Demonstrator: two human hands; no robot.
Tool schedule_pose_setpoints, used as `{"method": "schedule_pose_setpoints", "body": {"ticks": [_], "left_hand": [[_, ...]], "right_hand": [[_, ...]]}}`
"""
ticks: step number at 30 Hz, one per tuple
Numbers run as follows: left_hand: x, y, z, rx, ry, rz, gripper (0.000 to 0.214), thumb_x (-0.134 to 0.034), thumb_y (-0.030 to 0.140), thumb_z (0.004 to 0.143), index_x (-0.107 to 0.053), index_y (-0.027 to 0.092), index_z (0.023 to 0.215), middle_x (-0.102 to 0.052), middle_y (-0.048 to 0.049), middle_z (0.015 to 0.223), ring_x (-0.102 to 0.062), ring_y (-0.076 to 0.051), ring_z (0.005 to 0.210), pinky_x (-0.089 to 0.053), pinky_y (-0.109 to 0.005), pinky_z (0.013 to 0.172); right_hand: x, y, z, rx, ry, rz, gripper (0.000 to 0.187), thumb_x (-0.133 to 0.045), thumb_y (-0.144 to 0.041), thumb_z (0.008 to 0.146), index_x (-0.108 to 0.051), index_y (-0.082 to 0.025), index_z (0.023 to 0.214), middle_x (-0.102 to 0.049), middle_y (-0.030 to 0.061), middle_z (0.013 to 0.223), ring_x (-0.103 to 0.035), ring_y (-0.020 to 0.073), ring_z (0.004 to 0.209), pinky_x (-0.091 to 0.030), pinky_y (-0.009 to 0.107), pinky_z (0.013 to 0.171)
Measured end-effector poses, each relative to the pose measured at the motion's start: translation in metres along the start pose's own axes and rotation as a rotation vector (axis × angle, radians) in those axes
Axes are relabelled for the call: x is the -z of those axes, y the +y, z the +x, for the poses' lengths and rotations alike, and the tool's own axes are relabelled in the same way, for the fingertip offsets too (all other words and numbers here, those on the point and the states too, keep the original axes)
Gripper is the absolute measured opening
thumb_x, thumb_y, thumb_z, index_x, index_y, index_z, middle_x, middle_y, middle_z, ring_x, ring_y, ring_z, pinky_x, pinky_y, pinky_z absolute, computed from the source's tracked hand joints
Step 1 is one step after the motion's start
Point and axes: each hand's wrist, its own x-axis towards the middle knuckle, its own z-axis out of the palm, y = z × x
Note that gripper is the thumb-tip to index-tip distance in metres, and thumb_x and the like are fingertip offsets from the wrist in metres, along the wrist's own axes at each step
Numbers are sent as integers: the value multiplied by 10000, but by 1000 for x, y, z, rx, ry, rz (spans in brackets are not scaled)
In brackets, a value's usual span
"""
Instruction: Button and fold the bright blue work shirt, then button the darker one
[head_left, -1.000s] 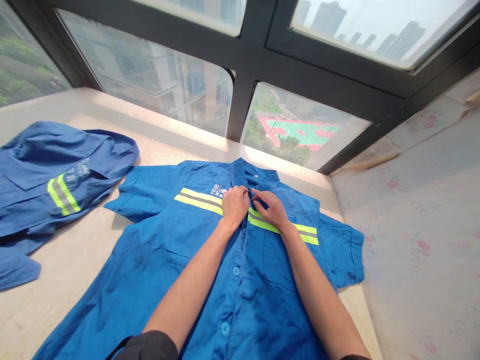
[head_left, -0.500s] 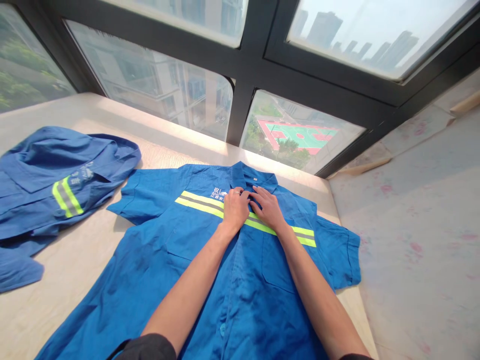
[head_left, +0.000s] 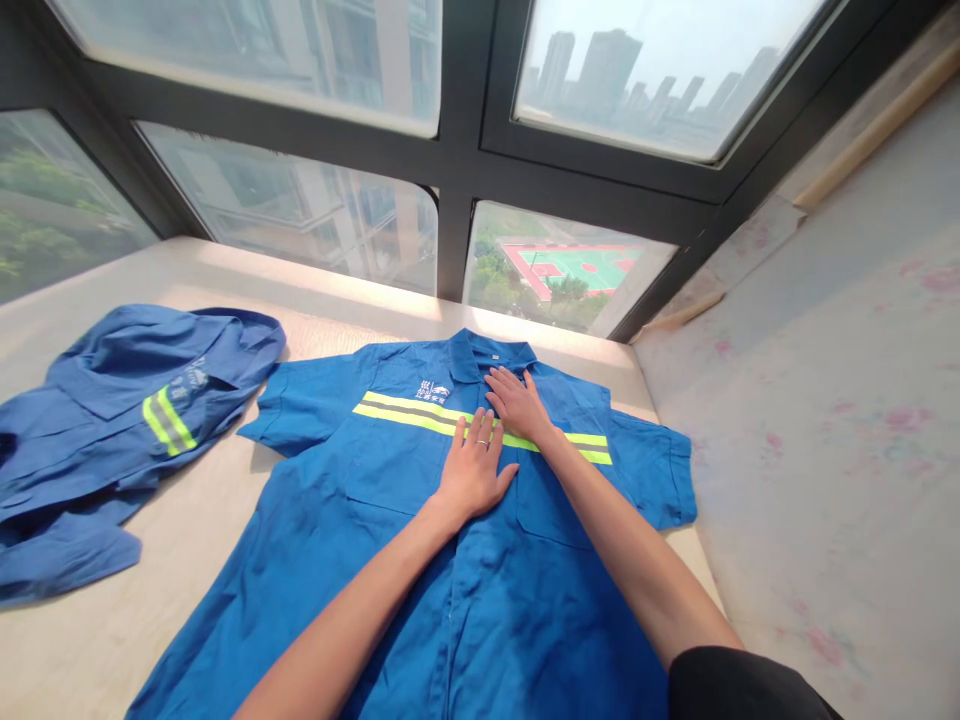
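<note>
A blue short-sleeved work shirt (head_left: 322, 520) with a yellow and grey reflective band lies face up and buttoned on a pale ledge. My left hand (head_left: 474, 470) rests flat on its chest, fingers stretched out, a ring on one finger. My right hand (head_left: 516, 404) lies flat just beyond it, near the collar, with its fingers spread on the cloth. Neither hand holds anything.
A second blue shirt (head_left: 112, 420) lies crumpled at the left of the ledge (head_left: 187, 520). Dark-framed windows (head_left: 450, 190) stand right behind the ledge. A pale flowered surface (head_left: 825, 450) runs along the right side.
Both hands were pinching the shirt front below the collar; now they lie flat. My left hand has slid back toward me, down the chest. The view has tilted up.
</note>
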Motion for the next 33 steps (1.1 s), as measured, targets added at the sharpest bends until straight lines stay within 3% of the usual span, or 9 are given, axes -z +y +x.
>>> {"method": "schedule_pose_setpoints", "body": {"ticks": [3,7,13,21,24,28,33], "left_hand": [[6,1,-27,-40,-52,-27,748,-242,614,947,-366,140,1512,-268,-146,1616,-168,-320,1537,-207,-573,1272],[12,4,-62,4,-93,-39,800,-269,680,915,-312,185,1543,-215,-117,1635,-169,-307,1540,-207,-581,1273],[14,16,-98,162,-6,1,695,-304,582,947,-332,217,1538,-255,-110,1619,-229,-266,1528,-241,-561,1272],[13,15,-99,157,35,4,677,-282,578,949,-352,234,1528,-297,-100,1611,-249,-271,1520,-240,-570,1264],[14,15,-98,150,48,2,673,-279,577,951,-366,231,1522,-309,-111,1606,-251,-283,1518,-238,-582,1259],[15,15,-95,145,44,11,667,-286,571,953,-379,226,1517,-320,-128,1598,-262,-296,1512,-231,-596,1253],[17,11,-84,140,8,50,667,-317,562,947,-383,219,1515,-321,-133,1598,-265,-301,1510,-223,-586,1253]], "right_hand": [[1,0,0,-18,40,-8,438,-317,-289,1025,-557,-225,1386,-501,66,1484,-403,199,1431,-132,528,1234],[6,-2,-2,-130,136,-92,434,-328,-190,990,-633,-197,1299,-554,86,1432,-470,192,1362,-159,451,1231],[7,-5,-4,-193,44,-139,458,-317,-189,982,-595,-156,1344,-530,129,1445,-488,214,1349,-263,448,1181],[2,-29,-3,-308,18,-183,524,-249,-120,962,-516,-78,1411,-440,200,1501,-411,302,1408,-274,568,1155],[-2,-48,-13,-343,38,-182,513,-248,-115,960,-527,-33,1382,-436,236,1491,-395,315,1415,-317,536,1141],[-2,-72,-42,-323,44,-153,472,-290,-157,977,-534,-73,1373,-444,191,1501,-398,282,1418,-341,480,1153],[7,-89,-99,-238,50,-102,487,-339,-346,1014,-536,-95,1383,-438,165,1514,-416,282,1410,-342,454,1170]]}}
